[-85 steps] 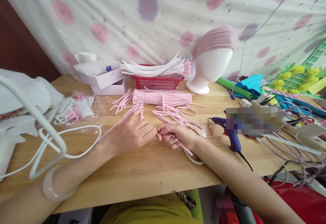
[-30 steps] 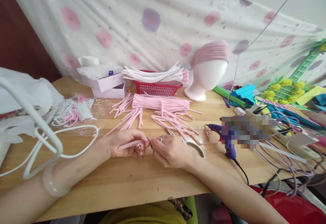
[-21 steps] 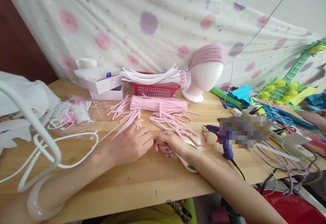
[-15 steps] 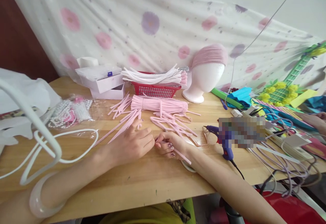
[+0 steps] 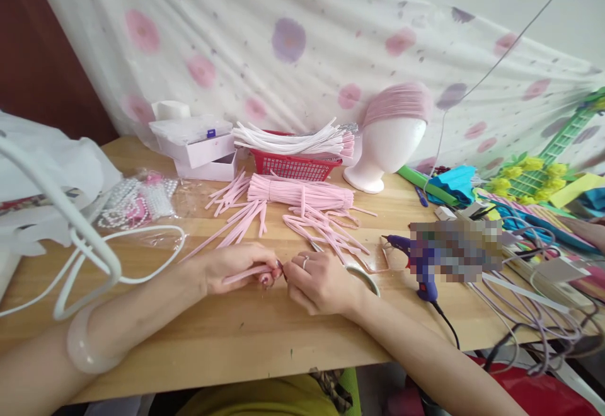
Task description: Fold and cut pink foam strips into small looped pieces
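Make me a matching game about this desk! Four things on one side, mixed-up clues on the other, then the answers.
Things
1. Left hand
2. Glue gun
3. Foam head
4. Plastic basket

Clues
A. Red, with white pipe cleaners piled on top
B. Holding a pink pipe cleaner
C. Dark blue
D. White, wearing a pink headband

Pairs: 1-B, 2-C, 3-D, 4-A
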A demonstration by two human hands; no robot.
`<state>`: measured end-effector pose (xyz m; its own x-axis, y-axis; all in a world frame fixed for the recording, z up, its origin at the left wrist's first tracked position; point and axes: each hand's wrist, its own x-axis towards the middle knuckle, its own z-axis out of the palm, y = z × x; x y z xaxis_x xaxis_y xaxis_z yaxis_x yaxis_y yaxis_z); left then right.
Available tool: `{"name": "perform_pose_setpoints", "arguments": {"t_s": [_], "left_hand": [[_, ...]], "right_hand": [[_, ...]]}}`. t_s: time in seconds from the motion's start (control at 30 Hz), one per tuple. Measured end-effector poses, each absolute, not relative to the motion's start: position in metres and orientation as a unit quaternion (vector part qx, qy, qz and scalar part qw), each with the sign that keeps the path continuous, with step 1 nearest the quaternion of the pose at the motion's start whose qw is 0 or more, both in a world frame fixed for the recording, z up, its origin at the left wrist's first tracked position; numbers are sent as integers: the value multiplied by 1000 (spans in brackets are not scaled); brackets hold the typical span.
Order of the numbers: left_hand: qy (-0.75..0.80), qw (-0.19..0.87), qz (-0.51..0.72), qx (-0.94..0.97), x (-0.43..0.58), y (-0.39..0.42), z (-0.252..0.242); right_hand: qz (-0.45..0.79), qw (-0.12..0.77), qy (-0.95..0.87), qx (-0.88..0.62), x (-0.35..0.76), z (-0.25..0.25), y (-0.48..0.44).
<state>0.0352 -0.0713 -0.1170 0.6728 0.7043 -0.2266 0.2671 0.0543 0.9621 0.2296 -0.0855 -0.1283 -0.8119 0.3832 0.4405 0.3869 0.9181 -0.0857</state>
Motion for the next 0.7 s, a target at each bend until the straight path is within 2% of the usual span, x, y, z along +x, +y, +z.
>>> {"name": "perform_pose_setpoints", "arguments": {"t_s": [0.1, 0.33, 0.57, 0.7], "left_hand": [[345, 653, 152, 656, 32, -67, -118], [422, 405, 146, 798, 27, -74, -85], [430, 353, 144, 819, 23, -73, -85], [408, 328, 171, 835, 20, -71, -91]], "right_hand": [[-53, 217, -955, -194, 231, -133, -82], [194, 270, -899, -284, 239, -129, -73], [357, 273, -829, -332, 241, -120, -78], [378, 275, -812, -350, 239, -122, -77]]}}
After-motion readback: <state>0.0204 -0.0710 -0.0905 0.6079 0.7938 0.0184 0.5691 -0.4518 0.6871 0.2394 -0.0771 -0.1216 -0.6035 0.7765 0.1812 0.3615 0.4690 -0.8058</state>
